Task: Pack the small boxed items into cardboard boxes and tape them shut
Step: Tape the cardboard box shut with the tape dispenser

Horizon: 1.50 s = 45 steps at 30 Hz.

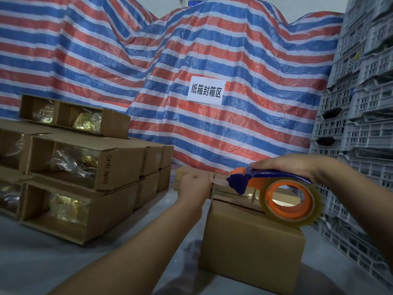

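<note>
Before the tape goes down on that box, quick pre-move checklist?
1. Right hand grips tape dispenser: ok.
2. Left hand pinches the free tape end: ok.
3. Tape roll has plenty of tape: ok.
4. Cardboard box flaps closed: ok.
5. Tape already stuck to the box: not ok, strip is in the air.
6. Strip aligned with the seam: cannot tell.
</note>
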Each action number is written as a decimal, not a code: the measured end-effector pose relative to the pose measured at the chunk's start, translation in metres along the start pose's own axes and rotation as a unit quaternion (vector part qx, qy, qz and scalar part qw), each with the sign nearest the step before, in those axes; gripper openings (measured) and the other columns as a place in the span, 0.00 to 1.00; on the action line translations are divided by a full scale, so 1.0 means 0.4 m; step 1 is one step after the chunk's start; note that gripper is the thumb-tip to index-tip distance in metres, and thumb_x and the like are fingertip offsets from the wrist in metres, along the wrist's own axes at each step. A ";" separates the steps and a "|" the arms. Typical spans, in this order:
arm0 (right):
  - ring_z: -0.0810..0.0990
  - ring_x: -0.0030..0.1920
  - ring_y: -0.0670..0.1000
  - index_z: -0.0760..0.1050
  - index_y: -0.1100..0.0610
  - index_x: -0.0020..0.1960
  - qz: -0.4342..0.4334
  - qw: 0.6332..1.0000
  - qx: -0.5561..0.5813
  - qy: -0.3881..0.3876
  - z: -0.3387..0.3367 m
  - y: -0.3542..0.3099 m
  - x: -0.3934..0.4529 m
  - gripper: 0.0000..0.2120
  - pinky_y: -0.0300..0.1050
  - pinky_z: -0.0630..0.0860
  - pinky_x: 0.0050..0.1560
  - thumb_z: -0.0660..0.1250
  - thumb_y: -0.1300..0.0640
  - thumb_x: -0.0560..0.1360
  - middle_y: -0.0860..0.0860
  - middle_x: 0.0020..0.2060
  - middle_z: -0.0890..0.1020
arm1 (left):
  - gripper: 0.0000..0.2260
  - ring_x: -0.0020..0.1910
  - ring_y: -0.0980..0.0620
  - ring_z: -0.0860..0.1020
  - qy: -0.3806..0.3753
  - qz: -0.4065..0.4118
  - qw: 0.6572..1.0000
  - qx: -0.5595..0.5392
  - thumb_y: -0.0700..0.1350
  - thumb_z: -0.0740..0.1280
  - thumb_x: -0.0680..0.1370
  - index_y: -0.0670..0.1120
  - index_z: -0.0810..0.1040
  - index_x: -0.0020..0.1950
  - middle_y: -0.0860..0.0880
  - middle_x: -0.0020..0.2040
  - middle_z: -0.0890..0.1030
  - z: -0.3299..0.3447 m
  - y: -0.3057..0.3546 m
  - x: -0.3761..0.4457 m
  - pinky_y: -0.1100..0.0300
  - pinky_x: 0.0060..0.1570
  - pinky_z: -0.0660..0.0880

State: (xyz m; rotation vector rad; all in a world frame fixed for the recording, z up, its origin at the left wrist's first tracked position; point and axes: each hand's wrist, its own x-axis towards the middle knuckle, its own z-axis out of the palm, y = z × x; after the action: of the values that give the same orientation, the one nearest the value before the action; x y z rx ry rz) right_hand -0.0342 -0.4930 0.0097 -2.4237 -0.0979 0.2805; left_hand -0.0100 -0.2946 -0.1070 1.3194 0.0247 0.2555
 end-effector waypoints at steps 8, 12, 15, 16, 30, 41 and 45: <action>0.82 0.33 0.45 0.75 0.55 0.62 0.015 0.996 -0.082 0.023 0.019 -0.037 0.026 0.22 0.34 0.78 0.34 0.62 0.39 0.80 0.51 0.36 0.85 | 0.10 0.27 0.52 0.63 -0.030 0.091 0.975 0.198 0.44 0.62 0.77 0.45 0.72 0.36 0.50 0.27 0.64 -0.074 -0.050 0.014 0.58 0.32 0.62; 0.83 0.37 0.44 0.76 0.52 0.60 0.008 0.983 -0.179 0.042 0.029 -0.055 0.039 0.21 0.30 0.76 0.32 0.59 0.37 0.80 0.48 0.39 0.86 | 0.10 0.35 0.49 0.68 -0.039 0.059 0.981 0.181 0.45 0.62 0.79 0.44 0.73 0.39 0.45 0.36 0.71 -0.080 -0.068 0.018 0.56 0.38 0.66; 0.83 0.35 0.43 0.77 0.52 0.57 0.013 0.978 -0.208 0.030 0.037 -0.070 0.049 0.20 0.31 0.77 0.35 0.58 0.38 0.81 0.47 0.36 0.85 | 0.08 0.36 0.48 0.73 -0.047 0.004 0.991 0.125 0.44 0.62 0.80 0.41 0.76 0.45 0.45 0.39 0.76 -0.078 -0.086 0.023 0.57 0.38 0.74; 0.84 0.35 0.43 0.77 0.52 0.57 0.016 0.976 -0.216 0.028 0.038 -0.075 0.052 0.19 0.32 0.77 0.35 0.58 0.38 0.81 0.47 0.35 0.85 | 0.07 0.37 0.49 0.75 -0.053 -0.022 0.994 0.095 0.44 0.62 0.81 0.41 0.76 0.48 0.45 0.41 0.77 -0.076 -0.090 0.019 0.56 0.37 0.77; 0.85 0.53 0.47 0.71 0.46 0.67 0.026 0.953 -0.301 0.012 0.039 -0.081 0.104 0.21 0.39 0.78 0.51 0.58 0.36 0.80 0.48 0.54 0.85 | 0.17 0.46 0.46 0.82 -0.081 -0.089 0.993 0.006 0.55 0.67 0.79 0.42 0.74 0.58 0.44 0.49 0.80 -0.086 -0.101 0.010 0.55 0.42 0.82; 0.85 0.49 0.43 0.72 0.43 0.64 0.014 0.952 -0.306 0.001 0.039 -0.077 0.109 0.16 0.34 0.77 0.42 0.58 0.38 0.82 0.44 0.48 0.86 | 0.19 0.38 0.53 0.68 -0.145 -0.199 0.967 0.068 0.62 0.67 0.76 0.47 0.76 0.55 0.48 0.44 0.73 -0.065 -0.150 0.023 0.57 0.48 0.72; 0.80 0.46 0.31 0.70 0.35 0.58 -0.013 0.963 -0.270 0.017 0.040 -0.075 0.110 0.06 0.23 0.73 0.37 0.59 0.47 0.84 0.33 0.42 0.83 | 0.20 0.38 0.52 0.62 -0.177 -0.234 0.954 0.062 0.67 0.66 0.73 0.50 0.76 0.45 0.48 0.45 0.69 -0.063 -0.161 0.020 0.59 0.36 0.62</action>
State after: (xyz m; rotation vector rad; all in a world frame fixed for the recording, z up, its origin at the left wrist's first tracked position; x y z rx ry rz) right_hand 0.0051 -0.4536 0.0098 -2.9657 -0.2133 0.2201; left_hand 0.0047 -0.2833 -0.1740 1.4263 0.0497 -0.3919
